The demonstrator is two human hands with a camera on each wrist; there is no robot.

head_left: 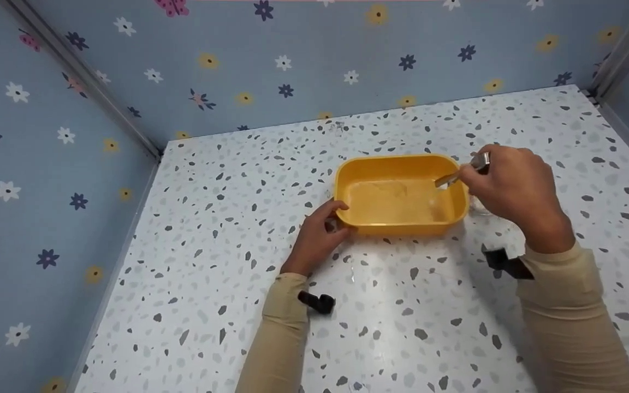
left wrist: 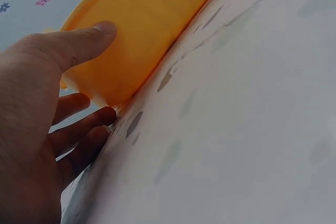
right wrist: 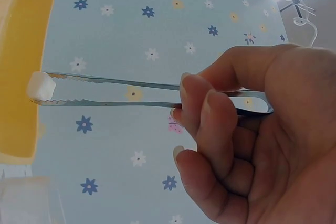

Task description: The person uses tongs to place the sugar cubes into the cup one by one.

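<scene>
A yellow plastic tub sits on the speckled table. My left hand holds its near left corner; in the left wrist view the thumb lies on the outer wall, and the other fingers curl beside the corner. Over the tub's right end, my right hand grips metal tongs with serrated tips. Pinched between those tips is a small white cube, which overlaps the tub in the right wrist view. From above, the cube appears inside the tub's right rim.
A clear container stands right of the tub, partly hidden below my right hand. Flower-patterned panels wall in the table at the back and sides.
</scene>
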